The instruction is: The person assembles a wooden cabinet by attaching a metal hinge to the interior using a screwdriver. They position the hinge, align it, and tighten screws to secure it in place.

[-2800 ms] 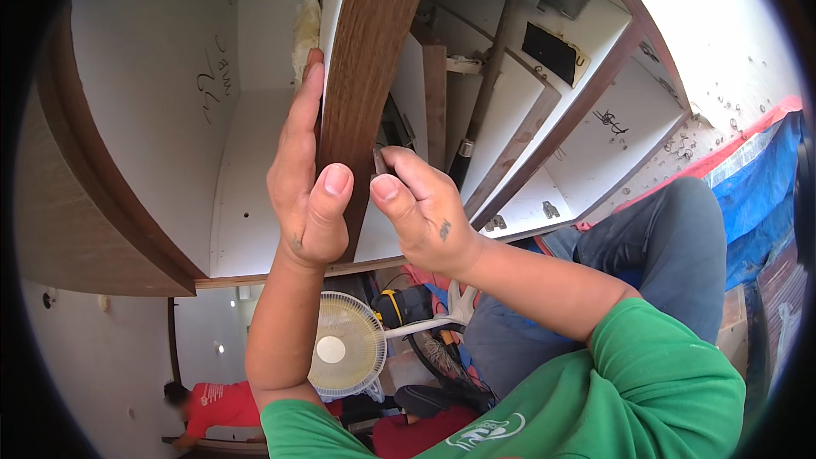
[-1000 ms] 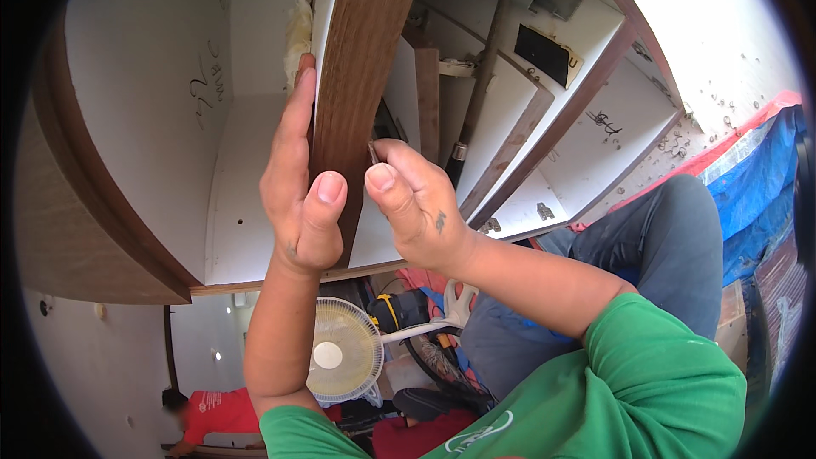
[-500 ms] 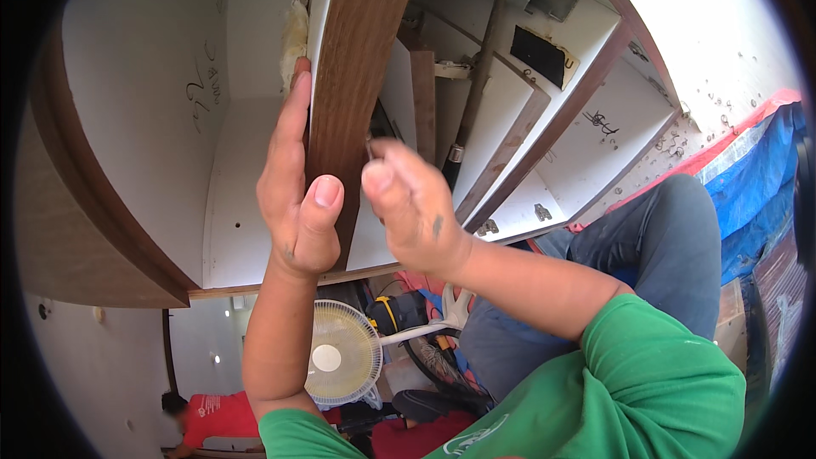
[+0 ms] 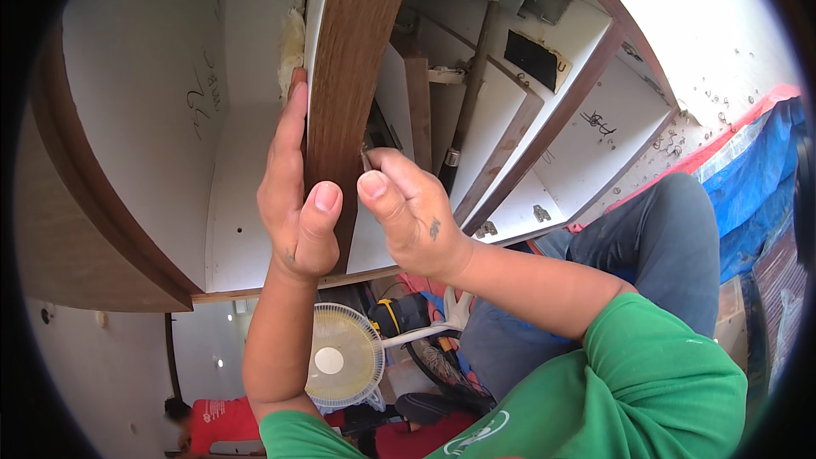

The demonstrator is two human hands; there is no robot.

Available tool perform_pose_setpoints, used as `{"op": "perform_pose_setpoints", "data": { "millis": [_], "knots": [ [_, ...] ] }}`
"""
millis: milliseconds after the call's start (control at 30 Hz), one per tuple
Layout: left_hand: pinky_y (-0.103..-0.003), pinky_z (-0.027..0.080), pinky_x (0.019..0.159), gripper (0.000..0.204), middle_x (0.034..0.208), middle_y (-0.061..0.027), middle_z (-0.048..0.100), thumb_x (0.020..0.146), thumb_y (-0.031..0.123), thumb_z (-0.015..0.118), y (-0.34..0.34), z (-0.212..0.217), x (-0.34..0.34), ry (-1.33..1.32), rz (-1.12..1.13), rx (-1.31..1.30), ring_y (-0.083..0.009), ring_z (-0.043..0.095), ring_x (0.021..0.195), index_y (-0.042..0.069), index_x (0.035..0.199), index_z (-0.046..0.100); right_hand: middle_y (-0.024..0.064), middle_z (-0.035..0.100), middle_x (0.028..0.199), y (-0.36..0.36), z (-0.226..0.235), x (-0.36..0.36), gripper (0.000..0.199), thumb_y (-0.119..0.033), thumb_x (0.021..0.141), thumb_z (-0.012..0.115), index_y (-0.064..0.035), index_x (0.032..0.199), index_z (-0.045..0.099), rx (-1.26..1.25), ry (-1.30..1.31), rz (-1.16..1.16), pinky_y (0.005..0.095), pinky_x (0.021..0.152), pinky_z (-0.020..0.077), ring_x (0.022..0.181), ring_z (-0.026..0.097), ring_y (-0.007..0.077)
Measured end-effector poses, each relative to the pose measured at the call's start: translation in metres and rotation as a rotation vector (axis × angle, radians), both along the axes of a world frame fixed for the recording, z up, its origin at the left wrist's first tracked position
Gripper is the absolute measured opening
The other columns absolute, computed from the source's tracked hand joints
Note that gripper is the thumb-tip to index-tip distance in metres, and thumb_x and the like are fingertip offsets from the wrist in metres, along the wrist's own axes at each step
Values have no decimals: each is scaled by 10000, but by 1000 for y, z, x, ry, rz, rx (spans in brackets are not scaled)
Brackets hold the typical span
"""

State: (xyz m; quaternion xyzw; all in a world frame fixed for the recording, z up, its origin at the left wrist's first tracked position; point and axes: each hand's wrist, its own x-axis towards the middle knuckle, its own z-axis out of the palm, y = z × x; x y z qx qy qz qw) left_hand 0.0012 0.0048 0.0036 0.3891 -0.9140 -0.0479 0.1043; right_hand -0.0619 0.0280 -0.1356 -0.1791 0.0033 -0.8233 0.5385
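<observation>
Evidently, the right hand [image 4: 421,217] has its grip closed around a thin metal tool [image 4: 365,159], pinched between thumb and bent fingers, its tip near the right edge of a wood-grain strip [image 4: 350,76]. The rest of the tool is hidden in the palm, so its kind is hard to tell. The left hand [image 4: 293,191] grasps nothing: its fingers lie straight along the strip's left side, thumb free in front.

The strip stands upright between two compartments of a white cabinet [image 4: 144,153]. As far as one can judge, it is already in place and the work on its edge is underway; how much of that edge is finished does not show. Right of the strip, a dark pole [image 4: 473,89] and loose boards [image 4: 501,157] lean inside, and two hinges [image 4: 541,213] [image 4: 486,229] lie on the bottom panel.

As for writing, dark handwriting [image 4: 204,93] marks the left inner wall and a scrawl [image 4: 597,124] the far-right panel; neither reads clearly. A black patch [image 4: 532,59] sits on a panel edge. Farther out, a pale emblem shows on the green shirt [image 4: 654,374], and small white lettering on a co-worker's red shirt [image 4: 223,425], near a fan [image 4: 330,361].
</observation>
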Motion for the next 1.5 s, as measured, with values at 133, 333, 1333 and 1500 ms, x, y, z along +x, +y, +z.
{"op": "perform_pose_setpoints", "data": {
  "millis": [133, 333, 1333, 1500],
  "knots": [
    [-406, 320, 1184, 795, 1570, -296, 386, 981, 421, 533, 1, 0, 0, 22, 45, 28, -344, 430, 1432, -148, 1505, 350, 56, 539, 763, -8, -2, -9, 396, -379, 1065, 537, 12, 1031, 594, 116, -90, 242, 294, 638, 448, 708, 505, 118],
    [-407, 309, 1190, 792, 1569, -301, 384, 976, 409, 540, 8, 3, -5, -8, 85, 23, -347, 414, 1444, -149, 1505, 350, 45, 529, 753, -8, -2, -10, 400, -381, 1065, 541, 11, 1005, 585, 85, -17, 184, 293, 630, 442, 702, 477, 110],
    [-423, 312, 1192, 764, 1564, -305, 389, 956, 342, 542, 6, 3, -8, -25, 88, 6, -362, 423, 1438, -158, 1501, 349, 51, 528, 733, -6, -9, -16, 424, -396, 1067, 540, 20, 999, 585, 49, 72, 213, 287, 624, 437, 698, 482, 107],
    [-421, 310, 1192, 770, 1559, -310, 394, 956, 353, 544, 6, 2, -8, -31, 97, 3, -365, 424, 1437, -162, 1496, 353, 39, 513, 735, -3, -8, -15, 415, -391, 1067, 539, 17, 1008, 587, 51, 33, 221, 282, 621, 432, 699, 471, 98]
  ]
}}
